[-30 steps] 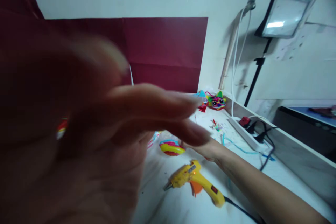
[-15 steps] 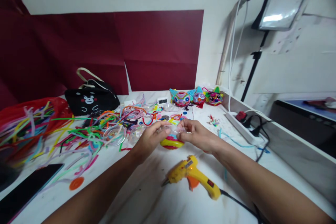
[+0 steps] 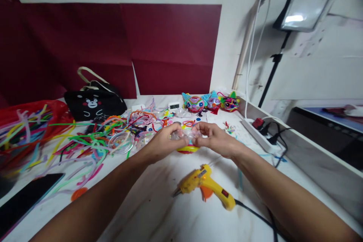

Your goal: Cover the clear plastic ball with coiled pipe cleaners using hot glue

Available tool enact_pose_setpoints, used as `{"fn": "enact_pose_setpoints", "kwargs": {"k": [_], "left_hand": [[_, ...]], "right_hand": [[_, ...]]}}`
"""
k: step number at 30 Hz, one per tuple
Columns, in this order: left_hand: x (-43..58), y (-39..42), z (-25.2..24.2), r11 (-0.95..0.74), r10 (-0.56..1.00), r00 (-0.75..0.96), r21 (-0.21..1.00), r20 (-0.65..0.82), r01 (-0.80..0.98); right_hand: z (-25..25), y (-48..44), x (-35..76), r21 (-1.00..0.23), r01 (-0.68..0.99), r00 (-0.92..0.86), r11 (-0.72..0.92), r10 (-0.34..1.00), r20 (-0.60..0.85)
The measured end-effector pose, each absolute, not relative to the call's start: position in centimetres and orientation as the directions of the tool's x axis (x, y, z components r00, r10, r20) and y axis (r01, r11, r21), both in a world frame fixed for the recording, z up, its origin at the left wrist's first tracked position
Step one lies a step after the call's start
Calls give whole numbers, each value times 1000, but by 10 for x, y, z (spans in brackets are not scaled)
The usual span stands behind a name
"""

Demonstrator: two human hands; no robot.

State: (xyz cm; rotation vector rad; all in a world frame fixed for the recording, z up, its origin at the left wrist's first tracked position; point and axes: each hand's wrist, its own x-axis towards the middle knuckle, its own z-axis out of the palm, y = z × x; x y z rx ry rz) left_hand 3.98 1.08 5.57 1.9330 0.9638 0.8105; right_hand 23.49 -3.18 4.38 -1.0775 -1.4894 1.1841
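My left hand (image 3: 163,141) and my right hand (image 3: 214,140) meet over the table, thumbs and fingers closed on opposite sides of a clear plastic ball with coloured bands (image 3: 188,149). Its upper part is see-through. Yellow, red and some light blue show low on it, and the fingers cover much of the rest. Nearer to me, a yellow hot glue gun (image 3: 205,184) lies on its side between my forearms, nozzle to the left, an orange trigger below.
Left of my hands spreads a heap of pipe cleaners (image 3: 93,141) with clear plastic shells (image 3: 121,143). Decorated ball figures (image 3: 195,103) and a small digital clock (image 3: 174,106) stand behind. A power strip (image 3: 259,136) lies right, a phone (image 3: 28,196) front left.
The camera view has shifted slightly. Both hands stay on the ball, which now sits tilted a little differently, with less of its yellow band showing. The glue gun lies as before.
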Motion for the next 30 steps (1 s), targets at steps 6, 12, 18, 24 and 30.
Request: {"fn": "enact_pose_setpoints", "kwargs": {"k": [6,12,18,24,30], "left_hand": [[50,15,52,-397,824,533,865,190,305],[51,14,44,-346,855,497,877,149,333],[51,14,44,-331,874,462,880,151,339],[50,14,47,-276,882,455,918,124,284],[50,14,48,-214,888,451,947,87,239]], "right_hand": [[48,-30,244,-980,88,-193,180,968,160],[43,-28,243,-982,96,-186,164,972,144],[41,-28,238,-979,109,-164,171,975,152],[45,-30,241,-980,91,-194,177,968,157],[50,-32,244,-978,78,-219,192,961,171]]}}
